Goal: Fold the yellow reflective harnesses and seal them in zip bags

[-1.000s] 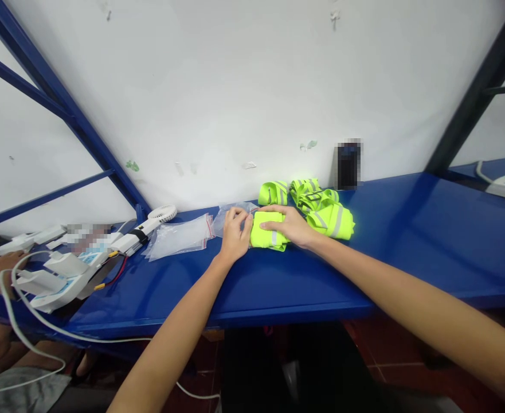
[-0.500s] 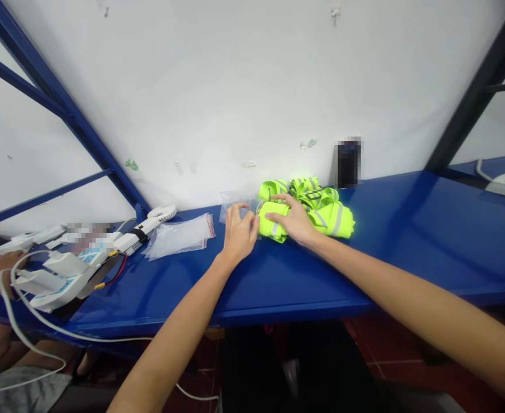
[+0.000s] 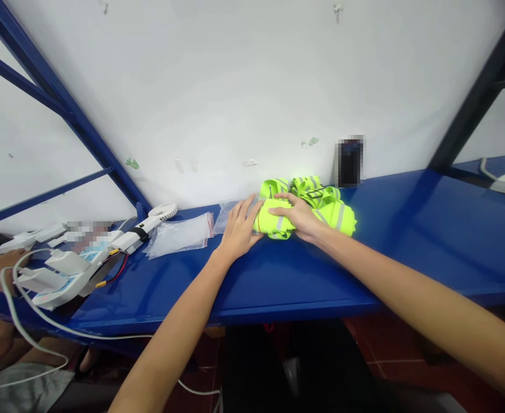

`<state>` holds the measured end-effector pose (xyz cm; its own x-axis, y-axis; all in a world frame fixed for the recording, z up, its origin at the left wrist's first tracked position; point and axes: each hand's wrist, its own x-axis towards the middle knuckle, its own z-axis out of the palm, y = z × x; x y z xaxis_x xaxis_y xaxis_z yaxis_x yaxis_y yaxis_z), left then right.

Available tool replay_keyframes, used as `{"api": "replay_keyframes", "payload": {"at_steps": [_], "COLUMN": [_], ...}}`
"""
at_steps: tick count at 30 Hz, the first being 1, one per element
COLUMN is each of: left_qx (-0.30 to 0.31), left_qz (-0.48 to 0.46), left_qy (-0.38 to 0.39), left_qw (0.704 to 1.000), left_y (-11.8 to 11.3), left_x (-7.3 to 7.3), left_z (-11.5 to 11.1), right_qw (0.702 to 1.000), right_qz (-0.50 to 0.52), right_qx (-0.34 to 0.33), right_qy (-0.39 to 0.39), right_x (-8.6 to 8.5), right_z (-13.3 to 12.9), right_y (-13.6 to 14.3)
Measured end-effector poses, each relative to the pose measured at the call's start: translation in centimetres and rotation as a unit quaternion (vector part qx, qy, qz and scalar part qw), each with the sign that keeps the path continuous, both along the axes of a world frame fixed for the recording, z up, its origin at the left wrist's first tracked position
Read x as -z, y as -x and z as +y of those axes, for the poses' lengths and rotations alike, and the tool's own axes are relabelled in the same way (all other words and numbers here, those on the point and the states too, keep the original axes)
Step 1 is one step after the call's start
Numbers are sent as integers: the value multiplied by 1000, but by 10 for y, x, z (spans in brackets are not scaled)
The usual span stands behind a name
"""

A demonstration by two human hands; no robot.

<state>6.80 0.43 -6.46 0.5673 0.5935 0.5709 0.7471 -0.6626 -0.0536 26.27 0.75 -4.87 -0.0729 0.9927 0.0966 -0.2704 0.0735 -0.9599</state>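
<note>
Though rumpled, yellow-green bundle (image 3: 273, 223) between fingers (image 3: 243, 210)

The left hand (image 3: 237, 229) and the right hand (image 3: 299, 218) are both bare, with slim fingers and narrow wrists. The left forearm (image 3: 183, 321) and the right forearm (image 3: 407, 298) are bare as well, slender and smooth in outline, each tapering toward the wrist and widening toward the near side of the scene. On the far right, the right arm thickens near the elbow and falls into shade. Under the near edge of the bench (image 3: 295, 298), the legs show in black or very dark trousers (image 3: 252, 367), plain and matt, so deep in shadow that seams and folds cannot be told. The two trouser legs read as broad dark shapes, left and right.
</note>
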Motion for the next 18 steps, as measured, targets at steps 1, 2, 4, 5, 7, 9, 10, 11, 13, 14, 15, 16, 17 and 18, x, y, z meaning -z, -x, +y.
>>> {"api": "replay_keyframes", "payload": {"at_steps": [1,2,4,5,7,9,10,11,13,14,15,16,17,18], "left_qx": [-10,-17,-24,-25,-21,-10,-3,3,9,10,10,10,12,14], "left_qz": [2,5,14,19,28,30,27,21,1,-9,-17,-23,-27,-28], "left_qy": [-3,-6,-8,-8,-10,-13,-14,-14,-8,-1,9,18,26,32], "left_qw": [1000,1000,1000,999,999,999,1000,1000,1000,1000,1000,1000,999,999], "left_y": [0,0,-2,-4,-8,-13,-15,-17,-18,-18,-18,-17,-16,-15], "left_x": [0,1,2,3,5,8,9,10,12,12,13,13,13,13], "left_z": [0,0,-1,-1,-2,-3,-3,-3,-2,-1,-1,-1,0,0], "right_qw": [1000,999,998,997,994,992,991,990,991,992,993,994,994,995], "right_qz": [14,25,45,55,76,92,97,99,97,93,87,81,75,70], "right_qx": [-9,-13,-16,-17,-20,-19,-17,-12,-1,2,4,5,4,2], "right_qy": [10,17,36,48,71,90,96,99,95,90,83,78,74,72], "right_x": [-1,-2,-2,-1,1,4,5,6,7,7,7,7,6,6], "right_z": [-1,-2,-1,0,5,9,11,12,11,10,9,7,5,4], "right_y": [1,2,2,1,-2,-4,-4,-4,-3,-2,0,1,2,2]}}
